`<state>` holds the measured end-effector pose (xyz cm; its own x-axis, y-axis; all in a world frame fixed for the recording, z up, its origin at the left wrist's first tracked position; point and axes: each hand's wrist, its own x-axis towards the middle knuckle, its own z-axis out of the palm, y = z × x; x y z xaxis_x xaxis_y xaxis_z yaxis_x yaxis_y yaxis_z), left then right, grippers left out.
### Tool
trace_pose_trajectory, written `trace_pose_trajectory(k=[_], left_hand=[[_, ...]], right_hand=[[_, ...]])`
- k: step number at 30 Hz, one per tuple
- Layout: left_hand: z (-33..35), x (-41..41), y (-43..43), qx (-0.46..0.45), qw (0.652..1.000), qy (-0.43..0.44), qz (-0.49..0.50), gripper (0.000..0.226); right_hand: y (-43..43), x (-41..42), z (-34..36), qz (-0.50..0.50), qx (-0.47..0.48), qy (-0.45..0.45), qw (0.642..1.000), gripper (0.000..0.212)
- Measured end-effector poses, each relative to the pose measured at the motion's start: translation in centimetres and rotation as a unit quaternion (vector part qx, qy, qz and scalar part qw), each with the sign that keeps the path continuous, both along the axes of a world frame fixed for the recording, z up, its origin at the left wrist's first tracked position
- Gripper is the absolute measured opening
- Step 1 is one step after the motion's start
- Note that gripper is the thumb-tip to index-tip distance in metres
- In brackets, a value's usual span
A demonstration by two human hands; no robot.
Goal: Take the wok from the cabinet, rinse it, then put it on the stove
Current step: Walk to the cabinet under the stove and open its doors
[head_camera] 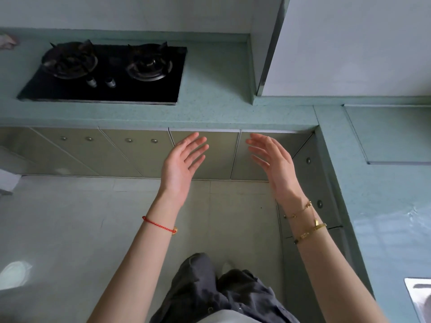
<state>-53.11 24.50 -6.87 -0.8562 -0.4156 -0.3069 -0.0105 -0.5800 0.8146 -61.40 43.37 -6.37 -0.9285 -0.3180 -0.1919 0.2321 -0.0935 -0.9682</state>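
Off to my left sits the stove (105,73), black glass, both burners bare, nothing on it yet. Below the counter (210,113) runs a row of cabinet doors (205,155), all closed as far as I can see. No wok in sight, so I reckon it's behind one of those doors.

My left hand (179,166) is up in front of the doors, palm open, fingers spread, gripping nothing. Red string (158,224) on that wrist. My right hand (272,162) mirrors it, loose and empty, gold bracelets (307,227) on the wrist.

First step is the door. I'd catch its top edge under the counter lip, since the two in front of me show no knob, pull it wide, then take the wok with both hands so it doesn't knock the frame.

Far right, a corner of the sink (417,297) for the rinse.

No writing or brand readable anywhere.
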Motion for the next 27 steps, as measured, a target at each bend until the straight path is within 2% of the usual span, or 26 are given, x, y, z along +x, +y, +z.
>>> trace_pose_trajectory(k=[6, 12, 27], left_hand=[[-2.2, -5.3, 0.2, 0.005, 1.000, -0.021, 0.013, 0.037], [-6.9, -10.7, -0.7, -0.009, 0.999, -0.031, 0.003, 0.035], [-30.8, -22.9, -4.8, -0.057, 0.997, -0.050, -0.032, 0.031]], right_hand=[[0.2, -5.6, -2.0, 0.014, 0.023, 0.010, 1.000, 0.032], [-1.1, -10.4, -7.1, 0.006, 0.047, 0.034, 0.998, 0.032], [-6.5, -20.6, -31.2, -0.017, 0.093, 0.093, 0.991, 0.030]])
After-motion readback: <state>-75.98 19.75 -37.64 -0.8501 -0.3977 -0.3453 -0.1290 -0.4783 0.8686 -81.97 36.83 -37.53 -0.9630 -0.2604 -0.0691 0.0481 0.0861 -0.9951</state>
